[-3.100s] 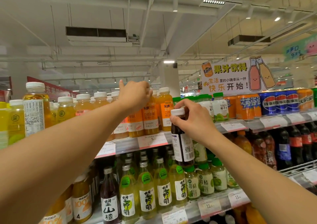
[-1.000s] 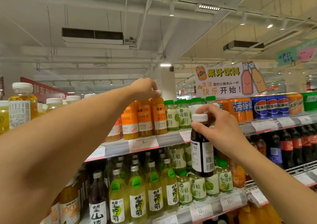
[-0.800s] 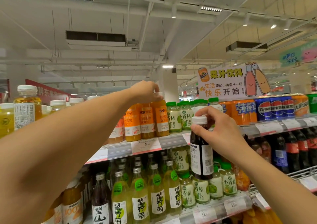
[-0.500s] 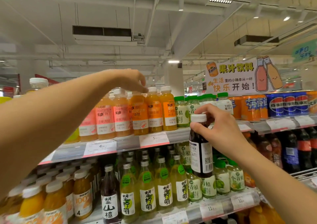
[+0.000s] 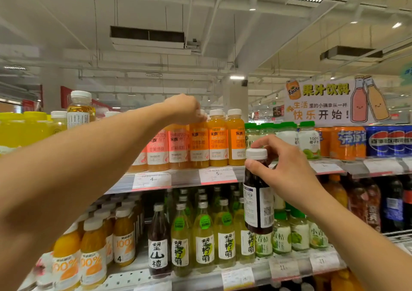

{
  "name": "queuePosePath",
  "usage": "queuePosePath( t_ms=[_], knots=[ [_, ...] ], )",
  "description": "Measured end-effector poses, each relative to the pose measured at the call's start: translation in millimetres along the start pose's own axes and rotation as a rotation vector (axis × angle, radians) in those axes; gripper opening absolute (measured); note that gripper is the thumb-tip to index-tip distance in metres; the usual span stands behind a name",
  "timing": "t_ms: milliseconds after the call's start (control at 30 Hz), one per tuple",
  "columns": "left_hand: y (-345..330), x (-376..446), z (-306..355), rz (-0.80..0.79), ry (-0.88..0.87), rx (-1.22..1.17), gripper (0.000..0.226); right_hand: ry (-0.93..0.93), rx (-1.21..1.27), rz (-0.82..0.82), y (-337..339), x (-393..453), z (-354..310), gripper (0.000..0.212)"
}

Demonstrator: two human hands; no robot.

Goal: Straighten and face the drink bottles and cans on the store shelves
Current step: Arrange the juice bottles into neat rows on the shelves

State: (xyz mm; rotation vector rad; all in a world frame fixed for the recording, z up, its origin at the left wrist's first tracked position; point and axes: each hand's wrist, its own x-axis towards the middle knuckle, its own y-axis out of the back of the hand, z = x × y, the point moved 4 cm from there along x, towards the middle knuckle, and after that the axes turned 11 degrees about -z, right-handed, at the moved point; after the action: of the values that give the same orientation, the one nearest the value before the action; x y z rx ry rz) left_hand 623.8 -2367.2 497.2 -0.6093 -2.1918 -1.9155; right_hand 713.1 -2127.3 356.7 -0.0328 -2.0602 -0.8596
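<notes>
The right hand [image 5: 287, 172] holds a dark brown plastic bottle with a white screw cap [image 5: 258, 192] in the air in front of the shelves, its grip clamped round the neck just under the cap, thumb on the near side and fingers curled over the far side; the bottle hangs upright below the hand, its white back label with small print and a barcode turned toward the camera, its base level with the necks of the green-capped pale juice bottles [image 5: 282, 235] on the lower shelf [image 5: 200, 279]; the left hand [image 5: 185, 109] reaches over the upper shelf [image 5: 185, 179] and its curled fingers pinch the white cap of an orange juice bottle with an orange label [image 5: 199, 145] standing in the front row; that bottle stands upright, touching a like orange bottle [image 5: 217, 139] on its right and pink-labelled juice bottles [image 5: 177, 148] on its left; white price tags [image 5: 218, 176] line the upper shelf's edge; further right on that shelf stand orange cans [image 5: 347, 142] and blue cola cans [image 5: 390, 141]; above them hangs a white juice sign with cartoon bottles [image 5: 334, 101].
</notes>
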Motion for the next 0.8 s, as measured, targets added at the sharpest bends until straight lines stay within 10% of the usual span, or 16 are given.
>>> queuePosePath(
  t_ms=[500, 800],
  knots=[
    [-38.1, -169.1, -8.7, 0.365, -0.263, -0.047, 0.031, 0.018, 0.084, -0.180, -92.3, -9.3, -56.5, 0.029],
    [-108.3, -298.9, -81.0, 0.278, -0.163, -0.097, 0.041, -0.027, 0.241, -0.292, -166.7, -28.4, -115.0, 0.028]
  ],
)
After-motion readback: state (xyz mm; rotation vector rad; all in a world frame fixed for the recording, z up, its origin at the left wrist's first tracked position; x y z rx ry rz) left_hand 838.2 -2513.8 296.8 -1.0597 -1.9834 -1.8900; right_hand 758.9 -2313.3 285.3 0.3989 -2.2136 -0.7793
